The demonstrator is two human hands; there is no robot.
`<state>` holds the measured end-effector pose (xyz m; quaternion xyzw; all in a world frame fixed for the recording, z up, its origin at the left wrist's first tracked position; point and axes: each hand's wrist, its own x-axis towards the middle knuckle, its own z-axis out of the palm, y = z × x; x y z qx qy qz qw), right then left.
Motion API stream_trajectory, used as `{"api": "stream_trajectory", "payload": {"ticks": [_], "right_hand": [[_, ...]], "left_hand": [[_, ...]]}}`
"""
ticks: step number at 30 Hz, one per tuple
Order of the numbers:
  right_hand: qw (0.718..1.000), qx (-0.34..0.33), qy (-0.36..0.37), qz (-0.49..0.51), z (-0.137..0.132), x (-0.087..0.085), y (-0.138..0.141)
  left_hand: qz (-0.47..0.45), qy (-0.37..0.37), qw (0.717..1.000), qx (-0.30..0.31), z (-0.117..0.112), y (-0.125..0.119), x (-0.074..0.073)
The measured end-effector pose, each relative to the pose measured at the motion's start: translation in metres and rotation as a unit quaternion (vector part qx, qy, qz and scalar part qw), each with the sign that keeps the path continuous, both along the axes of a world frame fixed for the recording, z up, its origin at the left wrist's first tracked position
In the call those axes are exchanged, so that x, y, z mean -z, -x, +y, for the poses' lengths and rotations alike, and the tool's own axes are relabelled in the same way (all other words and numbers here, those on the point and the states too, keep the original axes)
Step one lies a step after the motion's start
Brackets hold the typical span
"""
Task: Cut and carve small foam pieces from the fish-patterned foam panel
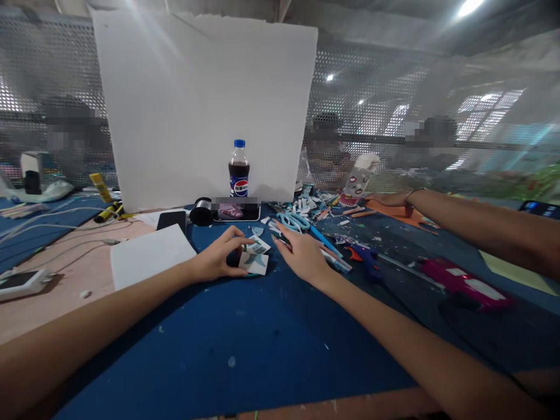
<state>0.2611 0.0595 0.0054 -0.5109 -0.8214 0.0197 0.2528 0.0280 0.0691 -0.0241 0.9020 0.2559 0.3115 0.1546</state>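
My left hand [219, 254] pinches a small white card [255, 263] with a grey-blue shape painted on it, its thumb at the lower edge. Right behind it lies another small piece with blue markings [258, 245]; whether the fingers touch this one too, I cannot tell. To the right, my right hand [301, 248] reaches forward over the table with thumb and index finger apart. A thin dark sliver shows between those fingers, too small to name. Light-blue scissors [294, 221] lie just beyond the right fingertips, and pens or sticks [335, 256] lie beside that hand.
A cola bottle [239, 178] stands before a white board [205, 111], behind a phone [236, 212]. Paper scraps [308, 201] are heaped at the back. White paper [151, 254] lies left; a blue glue gun [370, 262] lies right. Another person's hand [387, 199] rests on orange paper [405, 216].
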Motion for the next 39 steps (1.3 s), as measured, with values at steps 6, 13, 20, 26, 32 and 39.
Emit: {"api": "stream_trajectory", "payload": {"ticks": [6, 13, 20, 26, 32, 39], "right_hand": [[0.999, -0.022, -0.04, 0.029, 0.003, 0.006, 0.0], [0.997, -0.056, -0.054, 0.004, 0.005, 0.005, -0.001], [0.985, -0.082, 0.019, 0.151, -0.005, -0.003, 0.006], [0.88, -0.13, 0.286, 0.356, -0.016, -0.007, 0.017], [0.853, -0.155, 0.329, 0.374, -0.018, -0.006, 0.018], [0.785, -0.147, 0.416, 0.435, -0.017, -0.008, 0.017]], "left_hand": [[-0.017, -0.063, 0.997, -0.029, 0.003, 0.0, 0.001], [-0.065, -0.104, 0.991, -0.055, 0.002, 0.001, 0.002], [-0.056, -0.141, 0.983, -0.1, -0.001, 0.002, -0.001], [-0.079, -0.167, 0.977, -0.104, -0.004, 0.002, -0.003], [-0.071, -0.155, 0.977, -0.128, -0.006, 0.002, -0.002], [-0.109, -0.092, 0.987, -0.074, -0.006, 0.001, -0.002]]}}
